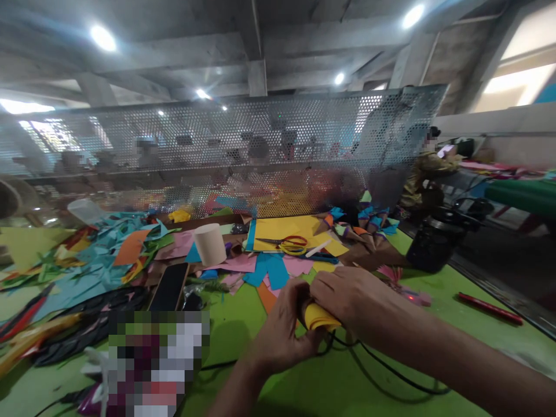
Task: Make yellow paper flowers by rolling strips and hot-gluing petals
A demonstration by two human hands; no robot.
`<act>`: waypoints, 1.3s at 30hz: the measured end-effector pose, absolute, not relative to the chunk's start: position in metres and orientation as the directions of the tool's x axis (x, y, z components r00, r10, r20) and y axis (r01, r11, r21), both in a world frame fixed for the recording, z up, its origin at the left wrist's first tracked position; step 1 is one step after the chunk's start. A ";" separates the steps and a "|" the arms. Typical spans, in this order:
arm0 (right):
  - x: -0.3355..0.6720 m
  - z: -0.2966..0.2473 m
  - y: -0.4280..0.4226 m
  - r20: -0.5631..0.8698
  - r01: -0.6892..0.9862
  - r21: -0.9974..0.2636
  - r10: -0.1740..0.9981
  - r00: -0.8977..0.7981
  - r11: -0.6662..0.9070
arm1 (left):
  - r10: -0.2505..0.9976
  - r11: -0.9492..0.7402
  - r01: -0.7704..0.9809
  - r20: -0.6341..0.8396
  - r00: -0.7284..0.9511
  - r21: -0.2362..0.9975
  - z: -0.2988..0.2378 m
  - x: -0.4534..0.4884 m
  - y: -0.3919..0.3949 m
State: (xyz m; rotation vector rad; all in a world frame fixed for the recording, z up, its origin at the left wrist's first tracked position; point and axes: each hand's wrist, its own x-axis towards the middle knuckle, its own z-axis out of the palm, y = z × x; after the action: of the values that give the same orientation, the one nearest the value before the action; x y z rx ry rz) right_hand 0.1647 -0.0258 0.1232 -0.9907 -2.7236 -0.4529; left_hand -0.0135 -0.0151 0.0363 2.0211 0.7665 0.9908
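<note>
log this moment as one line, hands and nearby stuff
left hand: holding yellow roll | right hand: on same roll | beyond: scissors on yellow sheet | right: red pen

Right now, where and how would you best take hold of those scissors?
I'd take the scissors by their red and yellow loops, coming from the right. They lie flat on a yellow sheet, blades pointing left, so that grip likely avoids the edges. Mind the white stick beside the loops.
</note>
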 end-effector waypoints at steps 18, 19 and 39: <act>0.171 0.120 -0.024 0.300 0.648 0.011 0.615 -0.729 0.762 | 0.755 -0.525 0.163 0.369 0.542 0.835 0.037 -0.013 -0.016; 0.170 0.122 -0.025 0.289 0.643 0.016 0.612 -0.736 0.765 | 0.753 -0.529 0.161 0.373 0.543 0.834 0.037 -0.013 -0.016; 0.184 0.132 -0.008 0.335 0.589 -0.525 0.785 -0.521 0.614 | 0.815 -0.361 0.026 0.302 0.494 0.932 0.035 -0.014 -0.014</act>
State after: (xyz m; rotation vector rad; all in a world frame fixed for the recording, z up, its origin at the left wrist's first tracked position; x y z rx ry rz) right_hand 0.1841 -0.0080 0.1322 -1.0791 -2.2909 0.4723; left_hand -0.0136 -0.0142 0.0347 1.7462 0.7151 0.9953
